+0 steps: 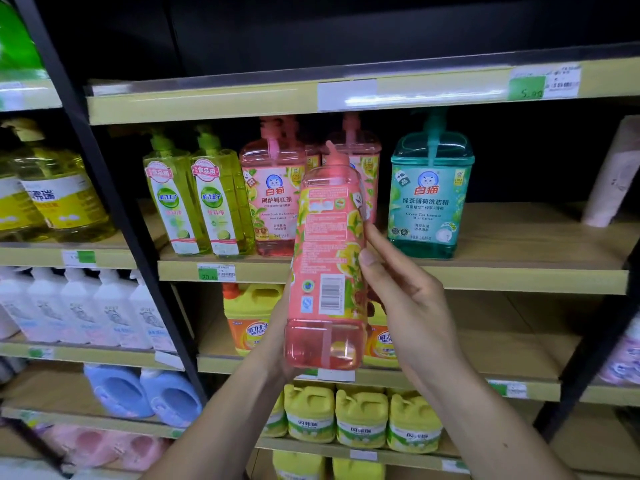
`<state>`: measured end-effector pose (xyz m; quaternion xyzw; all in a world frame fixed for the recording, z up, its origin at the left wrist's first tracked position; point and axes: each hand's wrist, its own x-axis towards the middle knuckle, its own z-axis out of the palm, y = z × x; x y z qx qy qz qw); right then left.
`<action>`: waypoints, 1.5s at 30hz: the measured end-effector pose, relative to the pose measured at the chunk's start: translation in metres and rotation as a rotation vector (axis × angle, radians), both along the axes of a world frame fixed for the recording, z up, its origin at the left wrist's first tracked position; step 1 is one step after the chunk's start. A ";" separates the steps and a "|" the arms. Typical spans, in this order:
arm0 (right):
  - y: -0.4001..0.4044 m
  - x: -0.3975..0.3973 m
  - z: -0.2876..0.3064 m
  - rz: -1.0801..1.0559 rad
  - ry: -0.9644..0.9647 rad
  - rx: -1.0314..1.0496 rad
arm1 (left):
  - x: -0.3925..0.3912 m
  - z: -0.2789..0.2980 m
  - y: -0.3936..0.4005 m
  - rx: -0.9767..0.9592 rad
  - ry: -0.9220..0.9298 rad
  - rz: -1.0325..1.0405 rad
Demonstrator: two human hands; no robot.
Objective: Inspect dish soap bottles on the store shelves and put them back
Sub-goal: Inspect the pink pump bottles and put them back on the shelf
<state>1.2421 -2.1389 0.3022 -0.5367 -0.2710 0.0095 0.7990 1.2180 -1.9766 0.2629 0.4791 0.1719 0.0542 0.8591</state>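
Head view. We are holding one pink bottle [327, 258] upright in front of the middle shelf [519, 275], its back label and barcode turned toward us; we judge this orientation serves reading the printed text, which is the inspection step. The left hand [277, 327] is gripping the bottle's lower left side from behind, its fingers mostly hidden, and is carrying the weight. The right hand [412, 299] is steadying the right edge: the thumb is pressing the label face and the fingers are reaching behind, so this grip is pinching the bottle.

Behind the held bottle, a gap is showing in the pink row, which we judge to be its return slot.

Counts on the middle shelf:
- Green bottles [201, 199]: two, side by side.
- Pink shelf bottles [273, 192]: at least two visible; others may be hidden behind.
- Teal bottle [429, 195]: one, standing apart on the right.

On the lower shelves, three yellow jugs [362, 419] are standing in a row, with part of a fourth behind the left arm. The return has not yet been done.
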 end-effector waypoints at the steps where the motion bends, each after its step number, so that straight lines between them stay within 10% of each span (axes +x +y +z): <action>1: 0.001 0.001 0.002 0.011 0.015 0.009 | 0.001 0.003 -0.002 0.005 -0.002 -0.006; 24: 0.008 0.021 0.016 -0.219 0.267 -0.050 | 0.006 0.027 -0.026 -0.150 -0.054 -0.158; 33: -0.013 -0.020 -0.014 -0.107 -0.127 -0.328 | 0.017 -0.021 0.009 0.532 -0.291 -0.073; 40: 0.001 -0.039 -0.070 -0.515 -0.265 -0.314 | 0.018 -0.024 0.028 0.430 -0.397 -0.393; 45: -0.006 -0.020 -0.092 -0.410 -0.388 -0.198 | 0.011 -0.006 0.044 0.456 -0.513 -0.535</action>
